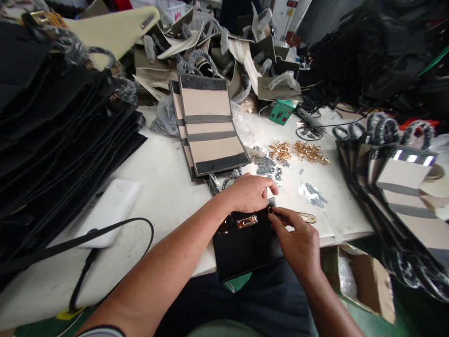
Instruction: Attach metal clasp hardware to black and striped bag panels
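Note:
A black handbag lies flat over the table's front edge, partly on my lap, with a shiny gold clasp plate across its upper part. My left hand rests on the bag's top right, its fingers curled downward and the fingertips partly hidden. Thumb and forefinger of my right hand pinch at the bag's right side, just right of the clasp plate; the small piece between them is too hidden to name. Behind the right hand, a flat gold-coloured strip with a slot lies on the table.
Loose gold fittings and silver metal plates lie beyond my hands. Beige-lined bag panels are stacked ahead. Black panels and a white power bank are left; bags stand right, above an open carton.

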Tool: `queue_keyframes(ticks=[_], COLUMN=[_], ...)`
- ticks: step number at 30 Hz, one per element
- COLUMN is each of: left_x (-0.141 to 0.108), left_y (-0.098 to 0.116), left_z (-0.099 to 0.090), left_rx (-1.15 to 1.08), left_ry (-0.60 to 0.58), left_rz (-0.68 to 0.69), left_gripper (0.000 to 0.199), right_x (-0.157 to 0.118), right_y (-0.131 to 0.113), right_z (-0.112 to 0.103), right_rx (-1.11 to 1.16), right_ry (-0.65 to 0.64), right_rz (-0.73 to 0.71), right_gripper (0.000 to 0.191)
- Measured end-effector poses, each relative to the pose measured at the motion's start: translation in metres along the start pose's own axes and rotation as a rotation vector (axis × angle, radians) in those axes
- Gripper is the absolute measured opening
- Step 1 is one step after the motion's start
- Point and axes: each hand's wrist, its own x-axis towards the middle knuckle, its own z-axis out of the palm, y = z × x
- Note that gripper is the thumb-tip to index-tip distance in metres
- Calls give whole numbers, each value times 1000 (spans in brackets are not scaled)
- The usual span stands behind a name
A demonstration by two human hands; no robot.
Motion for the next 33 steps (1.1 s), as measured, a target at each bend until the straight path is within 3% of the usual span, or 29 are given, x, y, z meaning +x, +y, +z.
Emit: queue_keyframes(ticks=[8, 14, 17, 21, 23, 29, 31, 33], left_x=[-1, -4, -6, -12, -15, -17, -19, -25], left_y=[0, -2, 8, 28, 35, 26, 18, 9], left_z=[4, -9, -13, -14, -16, -25, -23, -17], left_rx=[63, -53, -56, 7, -64, -555, -697, -838], left_ry=[14, -61, -91, -23, 63, 564, 578, 453], left_rz=[-15, 15, 43, 139, 163, 77, -14, -86], left_gripper=[39, 35, 34, 30, 27, 39, 55, 75], right_x=[9, -19, -27, -25, -24, -23, -17, -6], right_y=[-2, 2, 5, 3, 0, -1, 2, 3], right_z=[7, -25, -33, -30, -34, -81, -93, -96], right_rx=[10, 81, 124, 387, 492, 823, 927, 989], right_ry=[-101, 89, 116, -211, -270, -116, -38, -17], right_rz=[-77, -308, -130, 175, 242, 434, 466, 479], right_gripper=[16, 18, 24, 34, 34, 41, 41, 40])
